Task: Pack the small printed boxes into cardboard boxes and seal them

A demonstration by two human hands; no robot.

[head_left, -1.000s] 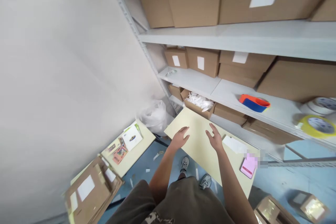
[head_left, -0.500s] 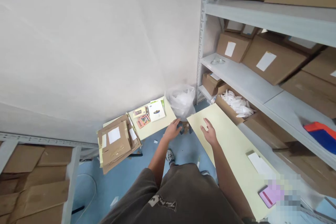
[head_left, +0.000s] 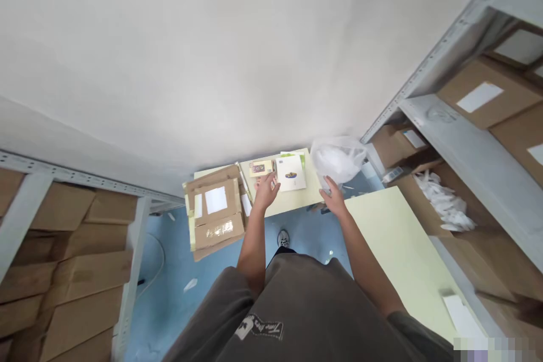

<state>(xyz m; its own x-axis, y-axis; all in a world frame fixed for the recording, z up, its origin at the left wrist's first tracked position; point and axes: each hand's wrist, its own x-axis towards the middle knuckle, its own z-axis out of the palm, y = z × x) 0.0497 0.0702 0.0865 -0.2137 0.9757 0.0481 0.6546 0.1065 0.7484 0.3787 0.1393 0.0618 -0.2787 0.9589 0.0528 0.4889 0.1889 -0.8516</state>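
Both hands are open and empty: left hand (head_left: 266, 192) spread just below a small printed card (head_left: 260, 168) on the pale counter (head_left: 292, 203), right hand (head_left: 334, 199) reaching beside a white plastic bag (head_left: 337, 161).

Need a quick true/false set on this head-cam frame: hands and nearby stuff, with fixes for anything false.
1. The left hand grips the plastic bag. False: it is at the printed cards; the right hand is beside the white plastic bag.
2. A flattened cardboard box lies left of those cards. True.
3. White packing strips fill an open carton at right. True.
4. The floor is green. False: the floor is blue.
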